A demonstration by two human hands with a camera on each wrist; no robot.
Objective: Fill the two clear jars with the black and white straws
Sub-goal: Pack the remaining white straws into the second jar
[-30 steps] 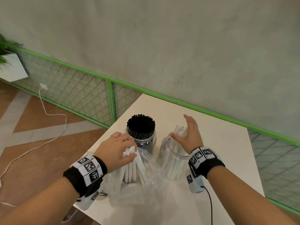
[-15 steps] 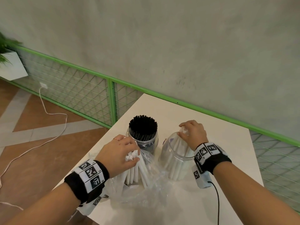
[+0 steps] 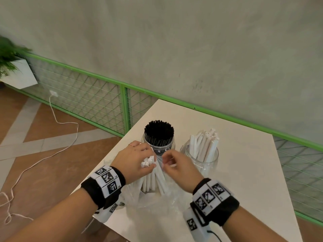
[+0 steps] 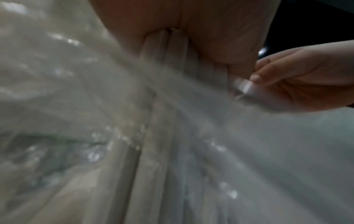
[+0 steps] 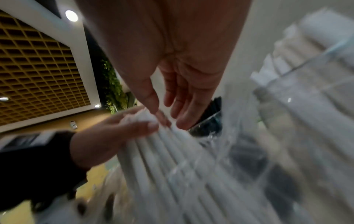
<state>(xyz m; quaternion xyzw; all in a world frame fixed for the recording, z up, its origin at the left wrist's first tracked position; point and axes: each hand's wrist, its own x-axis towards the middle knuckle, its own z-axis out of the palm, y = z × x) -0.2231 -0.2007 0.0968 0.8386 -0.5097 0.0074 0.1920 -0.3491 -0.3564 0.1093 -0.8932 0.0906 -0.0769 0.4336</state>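
- White table (image 3: 244, 172): square top near a grey wall with a green-framed mesh rail; it bears both jars and the bag.
- Clear plastic bag (image 3: 153, 203): crumpled on the near part of the table, open at the top, with a bundle of white straws (image 3: 152, 179) standing upright in it.
- Wristbands (image 3: 106, 179): black bands on both wrists carrying square black-and-white coded markers; small characters beside the markers are too small to read.
- Left jar (image 3: 160, 147): clear, round-shouldered, far of the hands, packed tight with black straws (image 3: 159, 131) standing upright, their ends level above the mouth.
- Right jar (image 3: 202, 158): clear, just right of the left jar, partly filled with white straws that lean and fan out above the rim.
- Left hand (image 3: 134, 161): fingers curled round the upper ends of the bundle in the bag, gripping it.
- Right hand (image 3: 176, 167): just right of the left hand; thumb and forefinger close together at the top of the bundle's right side, the other fingers loosely extended; whether they pinch a straw or the bag film cannot be told.
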